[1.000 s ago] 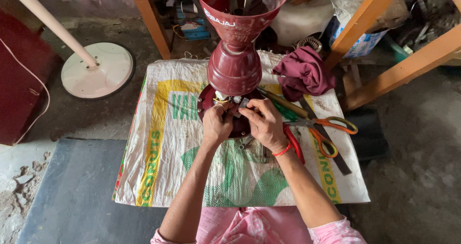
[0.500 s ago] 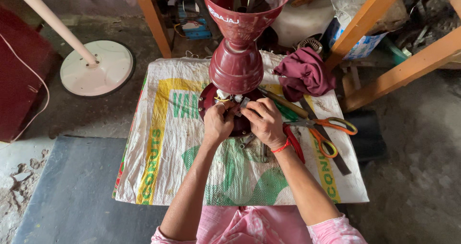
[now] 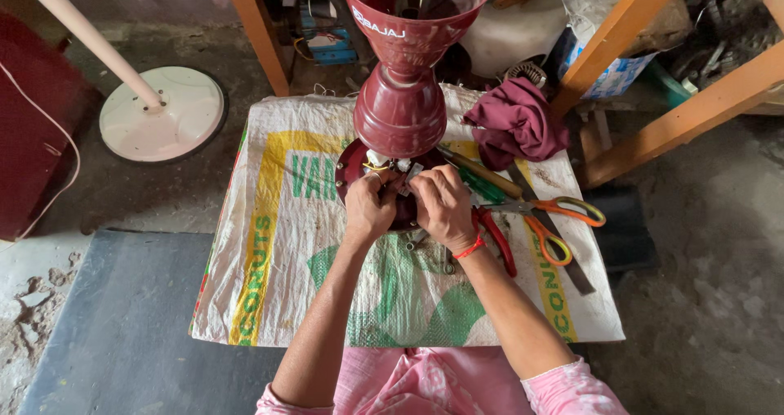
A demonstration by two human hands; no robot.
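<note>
A dark red funnel-shaped metal housing (image 3: 402, 104) stands upright on a round red base plate (image 3: 353, 168) at the middle of a woven white sack (image 3: 278, 243). My left hand (image 3: 369, 207) and my right hand (image 3: 441, 207) meet at its foot, fingers pinched on small wires and white connector parts (image 3: 392, 168). My right wrist wears a red thread band (image 3: 469, 247). What each fingertip grips is too small to tell apart.
Orange-handled scissors (image 3: 555, 219), red-handled pliers (image 3: 494, 235), a wooden-handled tool (image 3: 482, 174) and a maroon cloth (image 3: 516, 125) lie right of my hands. A white round stand base with a pole (image 3: 162, 114) sits far left. Orange wooden frame legs (image 3: 621, 47) rise behind.
Both hands stay at the foot of the red housing, with only small finger movement on the wires. The view has shifted slightly.
</note>
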